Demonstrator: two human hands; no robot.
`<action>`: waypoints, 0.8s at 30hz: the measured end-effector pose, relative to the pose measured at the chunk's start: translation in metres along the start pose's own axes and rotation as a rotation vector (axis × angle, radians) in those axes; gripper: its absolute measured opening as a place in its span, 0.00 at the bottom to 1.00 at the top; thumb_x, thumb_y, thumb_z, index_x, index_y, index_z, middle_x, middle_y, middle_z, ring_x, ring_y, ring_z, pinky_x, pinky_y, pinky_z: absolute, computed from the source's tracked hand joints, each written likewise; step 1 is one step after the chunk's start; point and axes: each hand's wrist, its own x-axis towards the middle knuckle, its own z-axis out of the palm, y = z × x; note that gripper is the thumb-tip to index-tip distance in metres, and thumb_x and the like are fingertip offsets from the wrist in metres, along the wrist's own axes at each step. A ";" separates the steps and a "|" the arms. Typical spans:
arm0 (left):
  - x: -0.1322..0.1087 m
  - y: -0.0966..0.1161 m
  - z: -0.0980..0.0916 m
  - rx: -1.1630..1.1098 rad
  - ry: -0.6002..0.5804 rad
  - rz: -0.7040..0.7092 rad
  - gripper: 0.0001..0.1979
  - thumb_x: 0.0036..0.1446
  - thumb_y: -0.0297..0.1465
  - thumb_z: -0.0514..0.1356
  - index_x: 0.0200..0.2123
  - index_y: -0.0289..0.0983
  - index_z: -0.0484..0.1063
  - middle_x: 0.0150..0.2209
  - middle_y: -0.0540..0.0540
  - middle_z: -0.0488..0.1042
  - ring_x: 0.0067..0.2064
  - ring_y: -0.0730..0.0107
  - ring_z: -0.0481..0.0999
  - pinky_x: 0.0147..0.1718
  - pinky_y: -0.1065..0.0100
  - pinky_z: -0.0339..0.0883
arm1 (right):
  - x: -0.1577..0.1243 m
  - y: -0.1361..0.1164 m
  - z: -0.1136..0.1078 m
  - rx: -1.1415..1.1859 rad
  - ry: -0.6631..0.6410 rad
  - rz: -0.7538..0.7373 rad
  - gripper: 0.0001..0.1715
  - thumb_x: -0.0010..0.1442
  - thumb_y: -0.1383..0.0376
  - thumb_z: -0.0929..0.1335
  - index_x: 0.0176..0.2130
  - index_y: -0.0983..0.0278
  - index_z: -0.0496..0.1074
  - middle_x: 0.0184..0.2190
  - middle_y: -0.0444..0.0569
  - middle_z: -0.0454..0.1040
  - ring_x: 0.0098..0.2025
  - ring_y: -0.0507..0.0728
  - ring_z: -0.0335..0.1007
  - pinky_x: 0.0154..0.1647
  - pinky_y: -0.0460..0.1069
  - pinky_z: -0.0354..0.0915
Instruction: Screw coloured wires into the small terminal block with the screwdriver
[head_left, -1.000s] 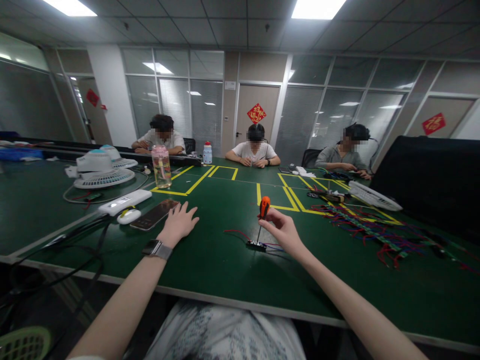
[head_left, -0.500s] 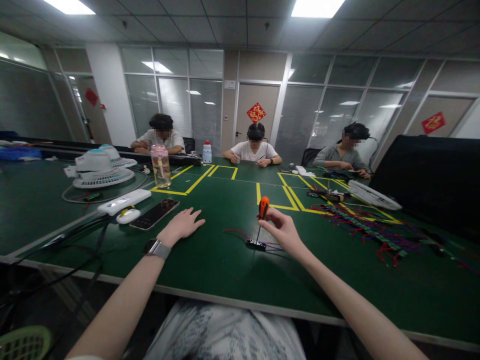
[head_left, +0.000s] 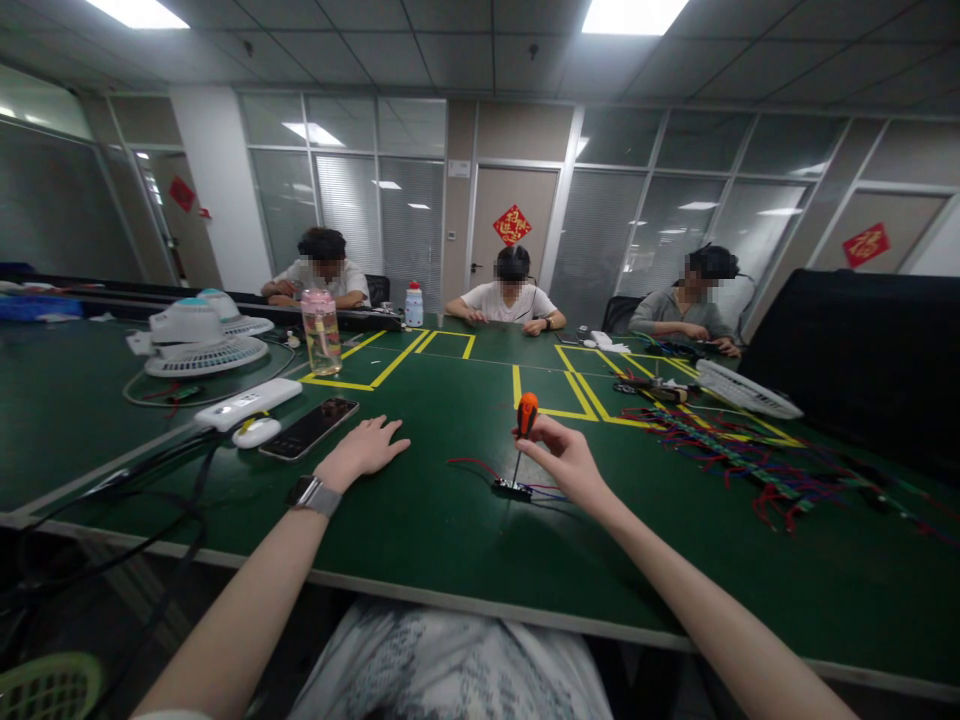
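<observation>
My right hand (head_left: 566,458) grips an orange and black screwdriver (head_left: 528,415) near the bottom of its handle, fingers pinched around it. The screwdriver stands almost upright, its shaft reaching down to a small circuit board (head_left: 512,489) on the green table (head_left: 442,570). A red wire leaves the board to the left; blue and red wires run right, beneath my hand. Flat on the table with fingers spread lies my left hand (head_left: 365,447), holding nothing. Just left of it is a dark smartphone (head_left: 310,428).
Beyond the phone are a white power strip (head_left: 251,403), a pink-lidded bottle (head_left: 322,335) and white fans (head_left: 206,345). Wired circuit boards (head_left: 742,465) lie in a tangle at right, near a black monitor (head_left: 855,370). Several people sit across the table.
My two hands, the screwdriver and the board look almost unchanged. Across the table, the middle person's hand has lowered slightly.
</observation>
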 end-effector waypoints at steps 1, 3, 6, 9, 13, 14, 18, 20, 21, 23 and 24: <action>0.000 0.001 0.000 0.005 0.003 -0.001 0.33 0.60 0.47 0.45 0.63 0.36 0.54 0.65 0.35 0.53 0.65 0.49 0.54 0.59 0.55 0.50 | 0.000 0.000 0.000 -0.002 -0.006 0.002 0.12 0.55 0.59 0.70 0.37 0.64 0.76 0.35 0.49 0.75 0.38 0.58 0.69 0.41 0.52 0.65; -0.001 0.004 -0.002 0.014 0.008 -0.001 0.32 0.60 0.46 0.46 0.63 0.34 0.56 0.64 0.33 0.55 0.63 0.47 0.58 0.57 0.54 0.53 | 0.000 0.000 0.000 -0.006 -0.021 0.006 0.13 0.56 0.59 0.69 0.38 0.64 0.76 0.35 0.50 0.75 0.39 0.58 0.70 0.43 0.52 0.65; -0.005 0.014 -0.008 0.023 0.021 -0.003 0.29 0.61 0.43 0.47 0.60 0.31 0.61 0.60 0.30 0.61 0.57 0.45 0.65 0.52 0.54 0.60 | -0.001 -0.002 0.000 -0.004 -0.052 0.012 0.14 0.57 0.59 0.68 0.39 0.65 0.76 0.37 0.50 0.76 0.41 0.58 0.71 0.46 0.52 0.64; -0.011 0.028 -0.016 0.030 0.049 -0.024 0.27 0.61 0.41 0.49 0.55 0.28 0.65 0.55 0.26 0.65 0.53 0.42 0.69 0.46 0.52 0.64 | -0.001 -0.005 0.002 0.021 -0.078 0.019 0.15 0.59 0.58 0.67 0.42 0.65 0.74 0.39 0.51 0.77 0.43 0.58 0.71 0.48 0.53 0.64; -0.017 0.054 -0.025 0.006 0.111 0.021 0.20 0.59 0.38 0.52 0.51 0.34 0.70 0.51 0.32 0.70 0.49 0.46 0.73 0.43 0.54 0.67 | -0.002 -0.004 0.004 0.085 -0.113 0.014 0.16 0.62 0.58 0.64 0.44 0.65 0.73 0.41 0.52 0.77 0.46 0.58 0.71 0.52 0.54 0.62; -0.018 0.062 -0.028 -0.010 0.145 0.049 0.19 0.61 0.37 0.49 0.51 0.37 0.70 0.51 0.35 0.70 0.49 0.50 0.73 0.44 0.55 0.66 | -0.002 -0.004 0.005 0.100 -0.126 0.012 0.17 0.62 0.58 0.64 0.44 0.65 0.72 0.41 0.52 0.76 0.46 0.58 0.70 0.52 0.54 0.62; -0.021 0.101 -0.047 -0.540 0.487 0.315 0.20 0.64 0.38 0.45 0.46 0.38 0.73 0.49 0.40 0.73 0.51 0.58 0.72 0.51 0.58 0.63 | -0.002 0.000 0.006 0.146 -0.154 0.028 0.19 0.63 0.56 0.63 0.46 0.66 0.71 0.41 0.52 0.76 0.45 0.57 0.70 0.52 0.53 0.62; -0.023 0.121 -0.059 -0.966 0.338 0.598 0.20 0.64 0.39 0.47 0.49 0.38 0.71 0.51 0.41 0.73 0.52 0.61 0.72 0.51 0.61 0.64 | -0.001 0.002 0.006 0.175 -0.154 0.034 0.19 0.63 0.56 0.64 0.46 0.66 0.71 0.40 0.51 0.76 0.46 0.58 0.70 0.52 0.53 0.62; -0.024 0.131 -0.065 -1.143 0.197 0.699 0.20 0.63 0.39 0.48 0.52 0.37 0.69 0.52 0.40 0.72 0.52 0.61 0.72 0.50 0.62 0.66 | 0.000 0.003 0.006 0.190 -0.151 0.033 0.19 0.62 0.55 0.64 0.46 0.65 0.72 0.40 0.51 0.76 0.46 0.58 0.69 0.53 0.53 0.61; -0.024 0.146 -0.073 -1.343 -0.023 0.819 0.20 0.63 0.38 0.50 0.54 0.36 0.68 0.51 0.38 0.73 0.53 0.60 0.72 0.48 0.62 0.68 | 0.001 0.005 0.005 0.212 -0.146 0.029 0.19 0.62 0.55 0.64 0.44 0.65 0.73 0.40 0.51 0.76 0.46 0.58 0.69 0.54 0.53 0.60; -0.024 0.152 -0.075 -1.366 -0.082 0.846 0.20 0.62 0.37 0.52 0.53 0.36 0.69 0.51 0.38 0.73 0.52 0.59 0.72 0.46 0.63 0.69 | 0.002 0.006 0.004 0.221 -0.139 0.029 0.19 0.62 0.54 0.64 0.43 0.65 0.73 0.40 0.51 0.76 0.46 0.58 0.69 0.54 0.53 0.60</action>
